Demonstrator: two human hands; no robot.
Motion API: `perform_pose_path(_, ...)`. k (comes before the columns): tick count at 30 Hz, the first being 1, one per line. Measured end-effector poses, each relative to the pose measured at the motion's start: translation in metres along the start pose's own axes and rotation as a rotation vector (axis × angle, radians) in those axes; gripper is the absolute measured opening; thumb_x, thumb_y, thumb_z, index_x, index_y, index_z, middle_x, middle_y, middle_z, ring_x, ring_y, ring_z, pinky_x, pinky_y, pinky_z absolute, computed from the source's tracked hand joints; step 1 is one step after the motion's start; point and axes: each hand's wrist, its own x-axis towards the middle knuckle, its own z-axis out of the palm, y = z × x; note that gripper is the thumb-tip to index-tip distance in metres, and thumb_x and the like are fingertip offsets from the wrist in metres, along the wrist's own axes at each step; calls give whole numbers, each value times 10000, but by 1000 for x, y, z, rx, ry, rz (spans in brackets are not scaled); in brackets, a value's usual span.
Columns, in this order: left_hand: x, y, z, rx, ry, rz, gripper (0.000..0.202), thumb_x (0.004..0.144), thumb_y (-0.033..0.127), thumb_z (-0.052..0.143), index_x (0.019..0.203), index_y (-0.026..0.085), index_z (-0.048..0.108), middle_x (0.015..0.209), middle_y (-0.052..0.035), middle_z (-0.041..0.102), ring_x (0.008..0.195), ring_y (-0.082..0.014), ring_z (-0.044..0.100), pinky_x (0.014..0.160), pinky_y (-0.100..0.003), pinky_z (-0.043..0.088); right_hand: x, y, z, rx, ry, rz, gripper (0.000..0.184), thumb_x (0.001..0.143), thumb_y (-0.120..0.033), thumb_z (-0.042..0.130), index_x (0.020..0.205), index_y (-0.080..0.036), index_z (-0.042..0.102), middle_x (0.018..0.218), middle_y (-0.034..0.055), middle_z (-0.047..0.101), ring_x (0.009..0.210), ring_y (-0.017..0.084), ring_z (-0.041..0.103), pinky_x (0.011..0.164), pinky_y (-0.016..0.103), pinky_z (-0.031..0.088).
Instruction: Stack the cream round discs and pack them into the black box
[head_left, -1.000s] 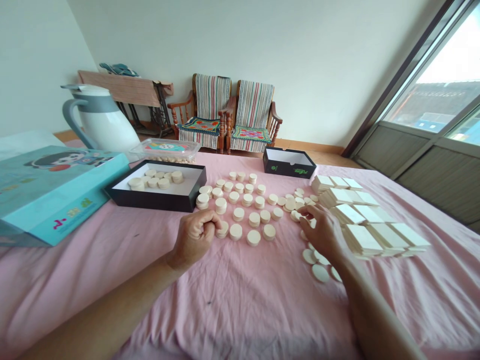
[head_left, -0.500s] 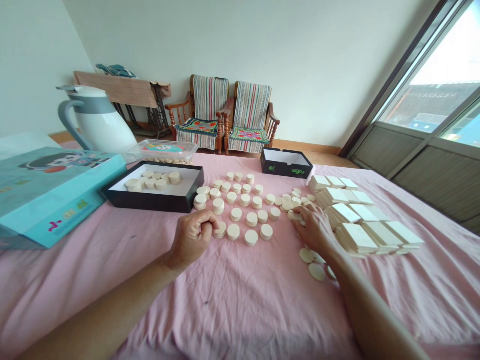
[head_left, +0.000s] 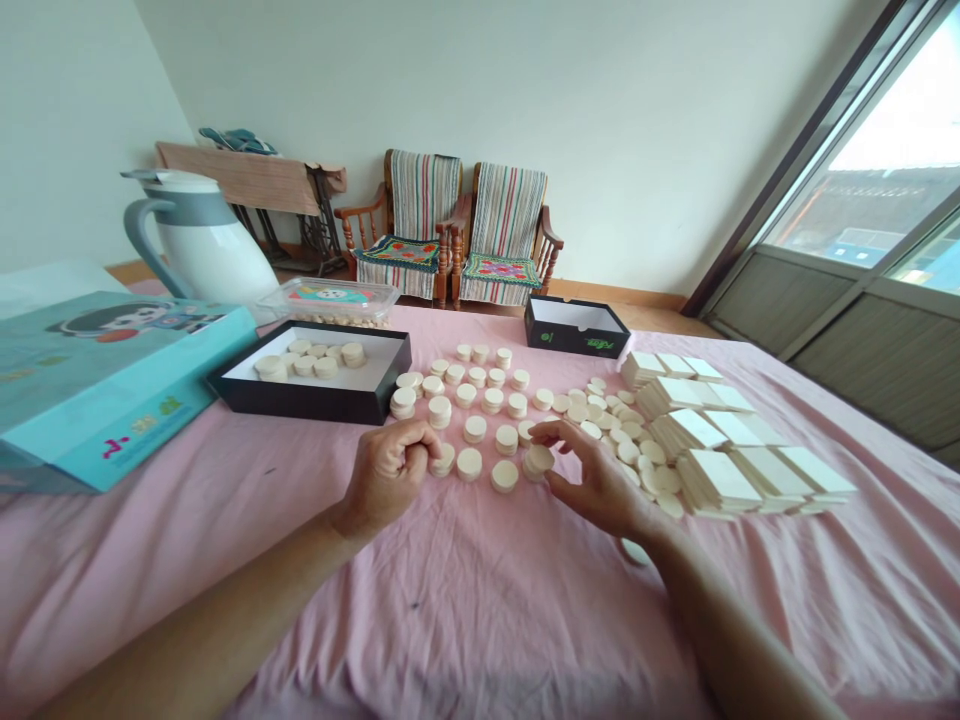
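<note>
My left hand rests on the cloth as a closed fist, with nothing showing in it. Its knuckles are against a short stack of pale round wooden discs. My right hand has thumb and fingers apart around the right side of another disc stack, the rightmost of the front row; its fingertips appear to touch it. Several more disc stacks stand in loose rows between my hands. Beyond my right hand lies a spread of loose discs. One disc is partly hidden under my right wrist.
Stacked pale rectangular pieces stand at the right. A black tray with discs and a turquoise box are at the left. Behind them are a clear plastic container and a white jug. A black box stands at the back.
My right hand has moved left from the loose discs to the front-right stack, and its fingers are apart. More loose discs now show where it was. My left fist has stayed put.
</note>
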Motion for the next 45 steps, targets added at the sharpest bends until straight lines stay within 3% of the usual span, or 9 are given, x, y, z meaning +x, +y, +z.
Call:
perform_pose_path(16, -1, -2, 0, 6, -4, -2, 262, 661, -32, 390, 560, 140, 560, 534, 24, 579, 489, -72, 529, 523, -176, 381, 1, -1, -2, -47, 4, -15, 415, 703, -73, 559, 1090, -222, 571, 1005, 37, 619, 954, 192, 565, 842, 339, 452)
perform_pose_path(19, 0, -1, -1, 0, 8, 8, 264, 658, -39, 391, 562, 139, 560, 530, 30, 583, 482, -65, 531, 519, -167, 380, 1, 6, -9, -46, 109, 33, 346, 731, -110, 556, 1057, -217, 596, 1015, 36, 638, 934, 183, 582, 816, 323, 460)
perform_pose_path(24, 0, 1, -1, -13, 20, 8, 266, 653, -41, 388, 561, 141, 558, 526, 33, 580, 480, -66, 535, 516, -164, 383, -1, 31, -29, -129, 396, 284, 186, 780, -194, 532, 937, -188, 632, 910, 44, 672, 782, 168, 610, 702, 298, 476)
perform_pose_path(26, -1, 1, -1, -18, 14, 6, 261, 655, -37, 390, 561, 143, 555, 527, 32, 577, 481, -69, 534, 514, -167, 385, -1, 40, -37, -245, 317, 336, 184, 769, -195, 549, 930, -183, 638, 889, 47, 669, 767, 173, 604, 691, 296, 463)
perform_pose_path(30, -1, -1, 0, -7, 1, 10, 258, 660, -31, 394, 565, 144, 559, 528, 32, 574, 483, -73, 531, 521, -175, 387, 5, 51, -44, -521, 5, 299, 260, 728, -91, 535, 953, -160, 645, 927, 86, 646, 883, 214, 582, 772, 315, 420)
perform_pose_path(33, -1, -2, -1, 6, -1, 7, 259, 663, -28, 393, 561, 143, 558, 528, 28, 574, 484, -75, 530, 521, -179, 383, 14, 55, -42, -643, -103, 303, 267, 728, -95, 545, 975, -137, 637, 967, 117, 622, 914, 232, 564, 793, 320, 399)
perform_pose_path(45, -1, 0, -1, 2, 0, 9, 260, 655, -26, 384, 559, 147, 552, 526, 28, 575, 483, -75, 529, 515, -178, 384, 10, 67, -32, -625, -90, 294, 171, 749, -128, 525, 901, -172, 590, 879, 72, 590, 815, 191, 521, 739, 281, 364)
